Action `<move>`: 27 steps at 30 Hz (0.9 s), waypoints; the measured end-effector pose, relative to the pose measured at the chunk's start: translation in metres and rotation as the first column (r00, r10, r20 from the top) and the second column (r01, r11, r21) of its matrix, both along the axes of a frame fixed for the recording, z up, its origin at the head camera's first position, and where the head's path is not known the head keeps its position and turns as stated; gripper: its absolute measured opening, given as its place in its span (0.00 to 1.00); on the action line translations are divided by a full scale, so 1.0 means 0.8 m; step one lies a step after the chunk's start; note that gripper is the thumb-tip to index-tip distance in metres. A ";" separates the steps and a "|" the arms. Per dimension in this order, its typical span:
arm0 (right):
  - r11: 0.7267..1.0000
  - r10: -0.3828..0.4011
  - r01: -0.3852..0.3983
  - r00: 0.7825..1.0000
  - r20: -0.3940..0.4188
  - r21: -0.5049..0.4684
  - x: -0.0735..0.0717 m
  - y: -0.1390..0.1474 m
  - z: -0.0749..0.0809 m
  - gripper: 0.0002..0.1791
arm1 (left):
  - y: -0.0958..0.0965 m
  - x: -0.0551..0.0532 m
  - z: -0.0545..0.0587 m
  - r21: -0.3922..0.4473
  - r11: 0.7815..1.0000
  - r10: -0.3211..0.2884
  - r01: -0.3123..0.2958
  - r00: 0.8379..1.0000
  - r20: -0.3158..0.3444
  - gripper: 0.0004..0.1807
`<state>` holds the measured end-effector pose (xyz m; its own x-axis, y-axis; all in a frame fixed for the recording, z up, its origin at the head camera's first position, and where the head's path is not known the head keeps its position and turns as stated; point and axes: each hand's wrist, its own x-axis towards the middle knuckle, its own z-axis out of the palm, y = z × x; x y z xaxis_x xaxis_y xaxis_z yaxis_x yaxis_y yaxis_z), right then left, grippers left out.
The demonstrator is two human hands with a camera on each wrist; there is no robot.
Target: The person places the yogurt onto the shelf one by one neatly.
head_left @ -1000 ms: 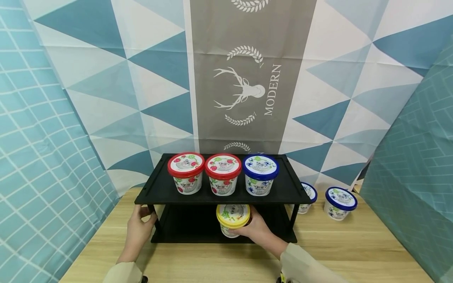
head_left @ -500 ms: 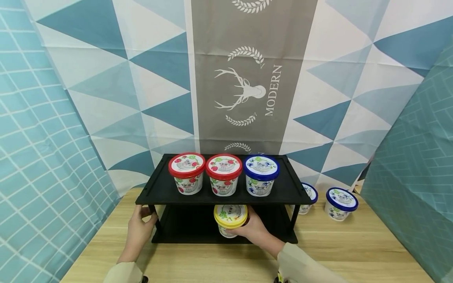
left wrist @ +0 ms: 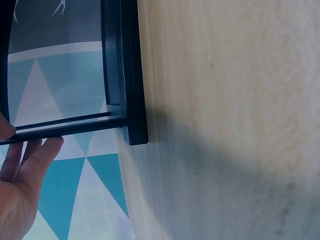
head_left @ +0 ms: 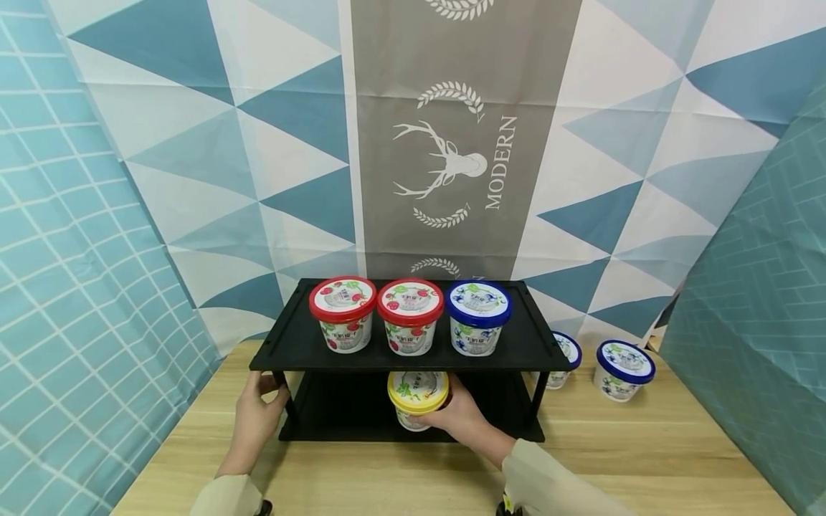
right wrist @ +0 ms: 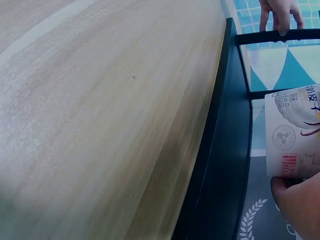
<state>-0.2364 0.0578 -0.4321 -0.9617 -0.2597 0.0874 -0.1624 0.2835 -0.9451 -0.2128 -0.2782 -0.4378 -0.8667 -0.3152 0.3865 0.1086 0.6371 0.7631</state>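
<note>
A black two-tier rack [head_left: 529, 337] stands on the wooden table. My left hand [head_left: 256, 417] grips its front left post [left wrist: 65, 131], thumb on one side and fingers on the other. Between the tiers, my right hand [head_left: 466, 419] holds a paper tub with a yellow lid [head_left: 418, 393], thumb across the front and fingers around its right side. The right wrist view shows the tub's printed wall [right wrist: 292, 135] apart from the lower tier [right wrist: 220, 140]. On the upper tier are two red-lidded tubs [head_left: 343, 315] and a blue-lidded tub [head_left: 479, 319] in a row.
Two more blue-lidded tubs [head_left: 624, 370] stand on the table [head_left: 600, 444] right of the rack, one partly hidden behind its edge. A patterned cloth [head_left: 303, 179] hangs close behind the rack, and tiled-print cloths flank both sides.
My right hand has shifted the yellow-lidded tub slightly left along the lower tier. My left hand stays on the post, and the other tubs keep their places.
</note>
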 end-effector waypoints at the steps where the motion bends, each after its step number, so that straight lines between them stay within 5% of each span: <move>1: 1.000 0.000 0.000 1.000 -0.001 0.001 0.000 -0.001 0.000 0.53 | 0.000 0.000 0.000 0.002 1.000 -0.002 0.002 1.000 0.001 0.23; 17: 1.000 -0.003 0.003 1.000 0.011 -0.004 -0.006 -0.011 -0.002 0.53 | 0.000 0.002 0.004 0.020 1.000 -0.021 0.020 0.997 0.069 0.23; 27: 1.000 0.017 -0.017 1.000 0.018 -0.013 -0.005 -0.020 -0.002 0.53 | 0.000 0.001 0.005 0.009 1.000 -0.002 0.002 0.999 0.038 0.25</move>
<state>-0.2407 0.0419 -0.4341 -0.9586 -0.2752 0.0733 -0.1497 0.2682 -0.9517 -0.2119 -0.2780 -0.4338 -0.8816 -0.3168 0.3499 0.0804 0.6298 0.7726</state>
